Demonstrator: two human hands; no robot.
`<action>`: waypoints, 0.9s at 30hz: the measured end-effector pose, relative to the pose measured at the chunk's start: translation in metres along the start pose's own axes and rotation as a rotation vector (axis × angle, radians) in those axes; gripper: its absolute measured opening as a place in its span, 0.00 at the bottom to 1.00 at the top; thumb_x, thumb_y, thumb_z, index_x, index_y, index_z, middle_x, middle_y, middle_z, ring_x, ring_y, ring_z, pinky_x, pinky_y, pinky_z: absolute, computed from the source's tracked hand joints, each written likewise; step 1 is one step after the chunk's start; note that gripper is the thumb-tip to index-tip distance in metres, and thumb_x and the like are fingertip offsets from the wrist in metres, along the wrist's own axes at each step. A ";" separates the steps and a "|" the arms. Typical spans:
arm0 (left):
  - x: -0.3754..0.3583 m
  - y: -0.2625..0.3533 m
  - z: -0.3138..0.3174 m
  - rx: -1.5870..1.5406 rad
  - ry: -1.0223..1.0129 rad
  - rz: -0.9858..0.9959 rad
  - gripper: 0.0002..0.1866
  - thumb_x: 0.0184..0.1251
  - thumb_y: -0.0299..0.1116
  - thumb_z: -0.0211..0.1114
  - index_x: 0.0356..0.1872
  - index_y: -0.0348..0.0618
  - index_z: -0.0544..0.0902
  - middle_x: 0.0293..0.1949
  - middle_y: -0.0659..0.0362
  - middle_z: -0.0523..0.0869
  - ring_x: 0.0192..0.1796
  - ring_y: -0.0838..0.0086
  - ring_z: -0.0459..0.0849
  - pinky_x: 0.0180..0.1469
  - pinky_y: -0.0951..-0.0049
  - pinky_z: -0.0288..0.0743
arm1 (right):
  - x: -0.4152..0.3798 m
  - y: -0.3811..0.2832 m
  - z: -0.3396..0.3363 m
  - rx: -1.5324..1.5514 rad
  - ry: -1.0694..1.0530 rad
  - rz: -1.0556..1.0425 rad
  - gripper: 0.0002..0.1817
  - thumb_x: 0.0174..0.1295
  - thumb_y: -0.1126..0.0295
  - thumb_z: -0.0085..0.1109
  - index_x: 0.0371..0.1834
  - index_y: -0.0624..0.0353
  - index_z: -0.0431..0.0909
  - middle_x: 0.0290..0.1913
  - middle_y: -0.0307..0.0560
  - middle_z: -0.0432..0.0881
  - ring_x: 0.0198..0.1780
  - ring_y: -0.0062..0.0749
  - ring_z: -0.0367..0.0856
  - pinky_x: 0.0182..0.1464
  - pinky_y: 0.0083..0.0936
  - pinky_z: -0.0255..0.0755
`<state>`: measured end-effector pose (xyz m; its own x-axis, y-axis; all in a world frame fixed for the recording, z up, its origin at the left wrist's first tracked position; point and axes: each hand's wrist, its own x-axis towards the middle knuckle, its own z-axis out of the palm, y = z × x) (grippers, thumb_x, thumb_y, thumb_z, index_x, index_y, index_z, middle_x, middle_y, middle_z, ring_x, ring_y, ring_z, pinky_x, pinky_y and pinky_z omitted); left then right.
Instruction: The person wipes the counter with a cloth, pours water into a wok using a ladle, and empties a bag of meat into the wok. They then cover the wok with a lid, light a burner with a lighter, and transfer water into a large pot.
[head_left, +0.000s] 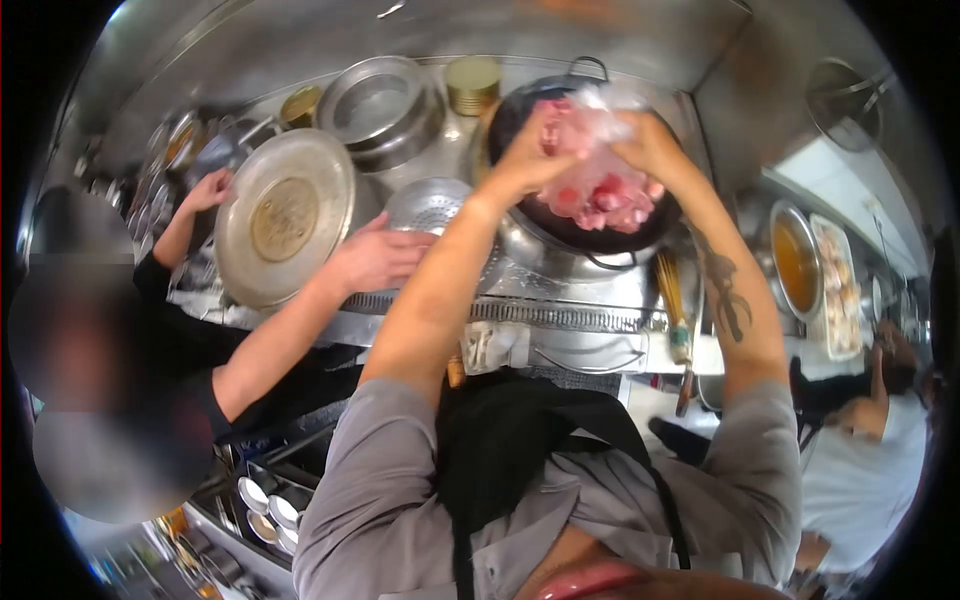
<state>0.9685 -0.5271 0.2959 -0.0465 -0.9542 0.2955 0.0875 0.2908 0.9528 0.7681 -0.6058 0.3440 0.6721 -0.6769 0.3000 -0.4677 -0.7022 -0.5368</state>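
Both my hands grip a clear plastic bag of raw red meat (pixel 600 195) over a black wok (pixel 515 105) with loop handles. My left hand (pixel 530 158) is closed on the bag's left side. On its right side, near the bunched plastic at the top, my right hand (pixel 648 148) is closed too. The pink and red pieces overlap the wok's dark inside in this view. Below the wok shows a shiny metal rim on the stove.
To my left, a co-worker's hands are near a large metal lid (pixel 340 190) and a perforated strainer (pixel 430 205). Behind stand a steel pot (pixel 425 125) and a tin can (pixel 472 85). A bamboo brush (pixel 672 300) lies right, near a bowl of orange liquid (pixel 795 260). Another person stands far right.
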 end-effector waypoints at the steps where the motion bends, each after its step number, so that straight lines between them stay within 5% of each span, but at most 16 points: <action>1: -0.005 0.004 -0.005 0.125 0.054 0.024 0.43 0.52 0.37 0.75 0.68 0.41 0.62 0.63 0.51 0.69 0.61 0.68 0.72 0.60 0.69 0.68 | 0.006 -0.003 0.000 0.118 -0.001 0.031 0.18 0.52 0.75 0.61 0.49 0.61 0.79 0.40 0.49 0.84 0.39 0.31 0.82 0.44 0.27 0.75; 3: -0.009 0.010 -0.020 0.536 0.131 0.211 0.51 0.48 0.39 0.78 0.71 0.39 0.56 0.63 0.48 0.69 0.62 0.67 0.71 0.62 0.70 0.67 | 0.018 -0.018 0.005 0.346 -0.069 0.052 0.17 0.54 0.74 0.60 0.49 0.61 0.79 0.40 0.41 0.84 0.38 0.23 0.79 0.44 0.24 0.74; 6: -0.034 0.047 -0.034 0.193 0.009 0.115 0.45 0.49 0.37 0.77 0.67 0.36 0.62 0.59 0.51 0.73 0.60 0.70 0.73 0.59 0.72 0.70 | 0.027 -0.047 0.034 0.688 -0.131 0.038 0.16 0.54 0.74 0.61 0.48 0.61 0.78 0.39 0.36 0.83 0.38 0.20 0.79 0.44 0.21 0.74; 8: -0.038 0.043 -0.060 0.215 -0.019 -0.020 0.31 0.56 0.33 0.70 0.60 0.34 0.69 0.52 0.55 0.79 0.55 0.72 0.77 0.56 0.74 0.71 | 0.039 -0.070 0.064 0.674 -0.097 -0.083 0.17 0.50 0.70 0.64 0.45 0.62 0.79 0.39 0.44 0.85 0.40 0.25 0.81 0.43 0.25 0.75; 10: -0.052 0.058 -0.068 0.169 0.083 0.089 0.18 0.55 0.23 0.63 0.49 0.34 0.77 0.41 0.54 0.84 0.44 0.73 0.82 0.49 0.72 0.75 | 0.042 -0.095 0.074 0.549 -0.043 -0.297 0.20 0.50 0.69 0.65 0.48 0.61 0.78 0.39 0.45 0.85 0.42 0.30 0.82 0.46 0.27 0.75; 12: -0.055 0.085 -0.069 0.616 0.197 0.191 0.17 0.55 0.22 0.62 0.48 0.34 0.77 0.38 0.52 0.84 0.42 0.74 0.82 0.45 0.73 0.76 | 0.038 -0.122 0.059 0.492 -0.161 -0.172 0.26 0.51 0.67 0.65 0.55 0.60 0.75 0.48 0.51 0.82 0.44 0.37 0.83 0.48 0.29 0.74; 15: -0.053 0.104 -0.087 0.726 0.274 0.196 0.13 0.55 0.23 0.61 0.44 0.34 0.78 0.35 0.52 0.84 0.37 0.75 0.82 0.40 0.74 0.76 | 0.041 -0.123 0.056 0.231 0.194 -0.521 0.32 0.51 0.65 0.66 0.62 0.60 0.69 0.58 0.57 0.74 0.43 0.42 0.82 0.47 0.31 0.75; 18: -0.060 0.106 -0.153 0.839 0.233 0.029 0.13 0.54 0.24 0.61 0.42 0.34 0.78 0.34 0.55 0.84 0.31 0.76 0.81 0.32 0.76 0.75 | 0.015 -0.133 0.017 0.324 0.101 -0.330 0.35 0.56 0.62 0.65 0.67 0.58 0.64 0.63 0.58 0.67 0.35 0.30 0.82 0.34 0.24 0.76; 19: -0.071 0.122 -0.159 0.845 0.241 -0.071 0.14 0.53 0.24 0.61 0.42 0.35 0.79 0.33 0.56 0.84 0.30 0.76 0.81 0.30 0.76 0.75 | -0.004 -0.142 -0.003 0.471 -0.023 -0.072 0.35 0.58 0.62 0.64 0.67 0.61 0.63 0.64 0.59 0.65 0.36 0.28 0.82 0.36 0.26 0.78; 21: -0.112 0.144 -0.176 0.921 0.289 -0.192 0.15 0.53 0.26 0.63 0.44 0.35 0.80 0.33 0.57 0.84 0.30 0.77 0.81 0.29 0.76 0.75 | -0.019 -0.103 0.000 0.465 0.048 -0.044 0.35 0.58 0.62 0.64 0.67 0.62 0.64 0.62 0.62 0.68 0.46 0.37 0.80 0.47 0.31 0.75; 23: -0.158 0.154 -0.204 0.898 0.468 -0.344 0.18 0.57 0.29 0.65 0.48 0.35 0.80 0.35 0.58 0.85 0.32 0.75 0.82 0.32 0.76 0.76 | -0.036 -0.054 0.006 0.042 0.239 -0.195 0.34 0.57 0.63 0.64 0.66 0.62 0.65 0.60 0.66 0.71 0.57 0.47 0.76 0.58 0.36 0.70; 26: -0.242 0.177 -0.271 0.681 0.661 -0.673 0.23 0.64 0.39 0.63 0.55 0.33 0.77 0.40 0.59 0.84 0.39 0.72 0.83 0.39 0.73 0.77 | -0.076 0.006 0.014 -0.167 0.120 0.052 0.34 0.53 0.63 0.66 0.63 0.62 0.67 0.57 0.67 0.73 0.61 0.55 0.69 0.62 0.39 0.65; 27: -0.265 0.187 -0.280 0.689 0.680 -0.568 0.22 0.66 0.38 0.61 0.55 0.33 0.77 0.39 0.58 0.84 0.38 0.73 0.83 0.36 0.74 0.77 | -0.089 0.009 0.015 -0.236 0.085 0.119 0.33 0.51 0.64 0.66 0.61 0.62 0.69 0.56 0.66 0.73 0.60 0.54 0.71 0.61 0.40 0.66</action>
<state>1.2763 -0.2394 0.3759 0.6668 -0.7394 -0.0932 -0.3528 -0.4233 0.8345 0.7130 -0.5489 0.3004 0.5586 -0.7669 0.3161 -0.6681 -0.6418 -0.3765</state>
